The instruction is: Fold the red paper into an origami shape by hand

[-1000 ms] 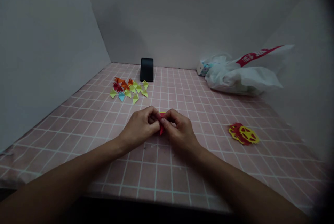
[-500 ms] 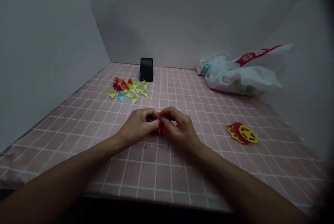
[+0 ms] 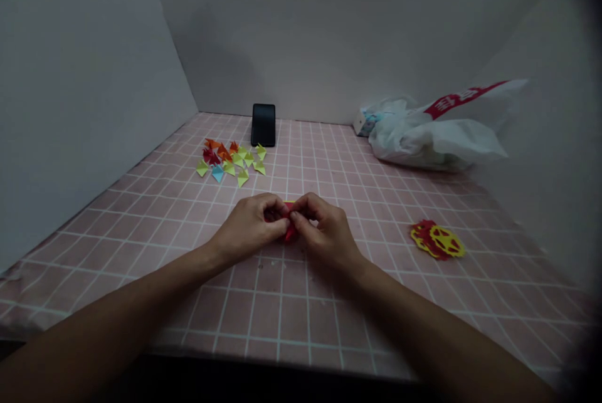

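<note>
Between my hands, just above the middle of the table, is a small piece of folded red paper [image 3: 290,232]. My left hand [image 3: 256,221] pinches it from the left with thumb and forefinger. From the right, my right hand [image 3: 324,224] pinches it too, and the fingertips of both hands nearly meet. The fingers cover most of the paper, so its full shape is hidden. A thin yellow edge [image 3: 290,202] shows right behind the fingertips; whether it belongs to the red paper I cannot tell.
Several small folded paper pieces [image 3: 228,162] in yellow, orange, red and blue lie at the back left. Behind them a black phone [image 3: 264,125] stands upright. A white plastic bag [image 3: 423,136] and a small box [image 3: 363,122] sit back right. Red and yellow paper cutouts [image 3: 437,240] lie at right.
The red paper's lower part, earlier showing separate points, now looks narrower and gathered. More of the yellow edge shows behind the fingertips. Both hands stay almost in place.
</note>
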Tool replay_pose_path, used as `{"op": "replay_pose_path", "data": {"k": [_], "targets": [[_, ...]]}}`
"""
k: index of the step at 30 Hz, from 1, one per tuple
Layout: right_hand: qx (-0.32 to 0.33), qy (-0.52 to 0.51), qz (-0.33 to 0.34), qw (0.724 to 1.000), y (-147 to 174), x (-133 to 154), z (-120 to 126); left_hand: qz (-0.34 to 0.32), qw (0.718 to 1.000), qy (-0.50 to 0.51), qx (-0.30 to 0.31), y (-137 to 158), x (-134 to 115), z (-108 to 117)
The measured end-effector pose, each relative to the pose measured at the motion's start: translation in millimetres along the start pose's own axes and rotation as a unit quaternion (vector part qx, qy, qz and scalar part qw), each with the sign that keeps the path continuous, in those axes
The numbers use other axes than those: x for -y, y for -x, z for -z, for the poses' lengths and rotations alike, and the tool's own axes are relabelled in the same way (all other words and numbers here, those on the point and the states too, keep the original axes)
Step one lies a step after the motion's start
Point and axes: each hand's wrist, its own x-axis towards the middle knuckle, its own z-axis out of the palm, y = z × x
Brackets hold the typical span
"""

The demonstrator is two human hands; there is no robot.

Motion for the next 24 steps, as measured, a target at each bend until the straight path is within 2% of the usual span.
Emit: {"op": "replay_pose_path", "data": {"k": [8,14,24], "targets": [[-0.017,0.009,0.002,1.0,-0.8,1.3,-0.9,0.007,1.0,0.016,0.005,-0.9,-1.1,0.2],[-0.025,0.005,-0.006,1.0,0.3,2.3,-2.5,-0.032,0.999,-0.016,-0.008,2.6,1.1,-1.0],[-0.044,0.013,-0.022,0.999,-0.2,2.2,-2.6,-0.046,0.999,-0.027,0.006,1.6,1.1,-1.2]]}}
